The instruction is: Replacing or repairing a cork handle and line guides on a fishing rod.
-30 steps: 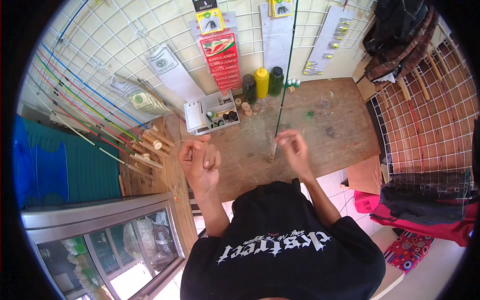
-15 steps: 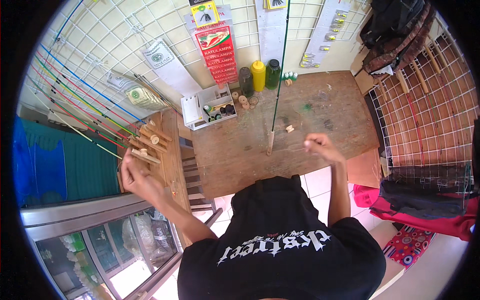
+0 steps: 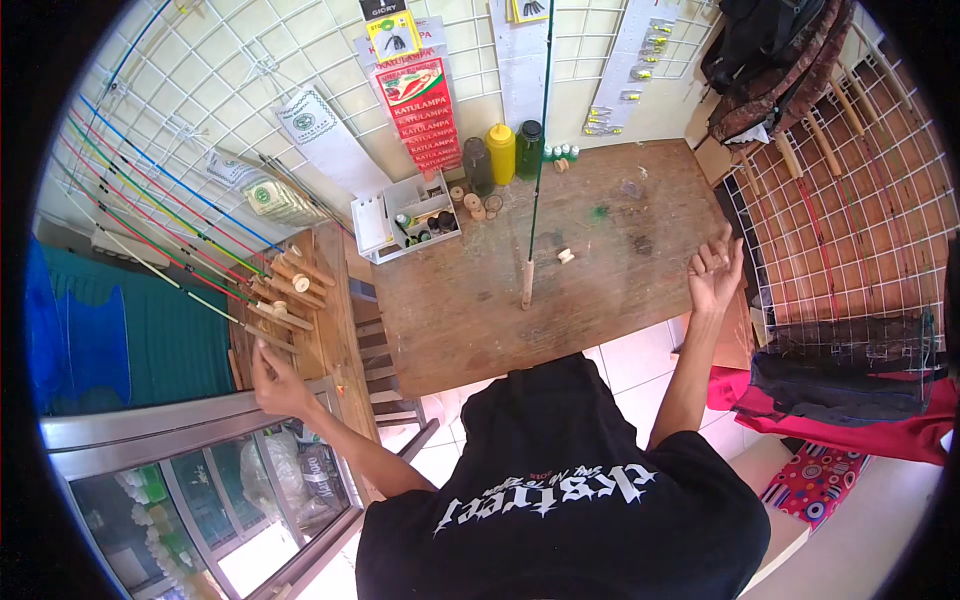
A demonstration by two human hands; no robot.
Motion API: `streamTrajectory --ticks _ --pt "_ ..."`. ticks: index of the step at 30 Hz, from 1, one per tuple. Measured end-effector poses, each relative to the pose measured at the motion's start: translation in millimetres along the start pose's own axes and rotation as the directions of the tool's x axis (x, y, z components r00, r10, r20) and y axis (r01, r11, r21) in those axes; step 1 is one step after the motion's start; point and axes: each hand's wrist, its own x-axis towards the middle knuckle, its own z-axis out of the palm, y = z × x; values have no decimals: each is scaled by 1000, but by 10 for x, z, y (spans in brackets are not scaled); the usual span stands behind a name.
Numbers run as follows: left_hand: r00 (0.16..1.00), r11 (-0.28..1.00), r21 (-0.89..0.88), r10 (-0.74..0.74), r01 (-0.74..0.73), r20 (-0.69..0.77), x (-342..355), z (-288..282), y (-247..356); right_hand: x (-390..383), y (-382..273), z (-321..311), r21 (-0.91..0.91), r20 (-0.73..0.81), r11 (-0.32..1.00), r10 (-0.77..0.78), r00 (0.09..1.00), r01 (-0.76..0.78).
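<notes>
My left hand [image 3: 278,387] is raised at the left, beside the near ends of several wooden rod handles [image 3: 278,316]. Its thumb and fingertips are pressed together; anything between them is too fine to make out. Over the table's right edge, my right hand [image 3: 714,275] is held up with its fingers partly curled, and I cannot make out what they hold. Between my hands, a dark green fishing rod [image 3: 533,215] has its wooden handle on the wooden table [image 3: 450,330]. A small pale wooden spool [image 3: 566,256] sits right of that handle, touched by neither hand.
A white compartment box [image 3: 375,225] of small items stands at the table's back left. Behind are a yellow squeeze bottle [image 3: 501,156], a dark green bottle [image 3: 529,150] and a grey one [image 3: 478,168]. Rods hang on a wire rack [image 3: 850,230] at the right; a glass-fronted cabinet [image 3: 200,480] stands near left.
My right hand has moved right and upward, from above the table to its right edge. My left hand has dropped slightly toward me. The view has shifted a little; the spool and rod stay put.
</notes>
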Motion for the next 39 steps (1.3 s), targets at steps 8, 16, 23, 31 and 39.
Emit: streamTrajectory --ticks 8,16,23,31,39 --pt "609 463 -748 442 475 659 -1091 -91 1583 -261 1095 233 -958 287 182 626 725 223" --pt "132 356 -363 532 861 836 -1561 -115 2177 -72 801 609 -993 45 105 750 660 -52" --pt "757 453 -625 -208 636 619 -1221 64 1533 472 -238 33 -995 -22 60 677 736 -84" --pt "965 981 -145 -157 128 -211 -1206 -525 543 1128 -553 -1183 -909 -117 -417 214 970 -18" --pt "693 852 -15 -436 524 -574 -1167 -1590 590 1588 -662 -2036 -838 -67 -524 -184 981 -155"
